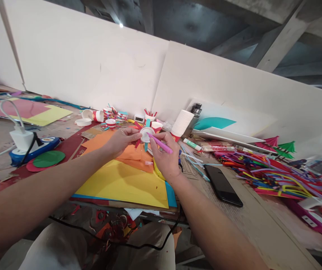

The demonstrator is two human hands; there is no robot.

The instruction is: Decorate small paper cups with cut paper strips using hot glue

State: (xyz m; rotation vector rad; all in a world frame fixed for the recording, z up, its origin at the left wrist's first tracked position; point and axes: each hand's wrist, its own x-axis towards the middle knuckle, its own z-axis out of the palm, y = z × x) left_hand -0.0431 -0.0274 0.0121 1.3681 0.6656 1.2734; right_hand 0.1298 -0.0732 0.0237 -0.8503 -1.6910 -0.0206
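The small white paper disc point(146, 134), ringed with red and teal strips, sits mid-frame, pinched in the left hand's point(125, 140) grip; the right hand's point(165, 155) grip closes round a pink marker point(161, 143) touching it.

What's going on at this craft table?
The person's left hand holds a small white disc with red and teal strips sticking out around it. The right hand holds a pink pen, its tip at the disc's face. Both hands are above the orange and yellow paper. A stack of cups is beyond the right hand; the phone and a colorful heap of pipe cleaners lie off to the right.
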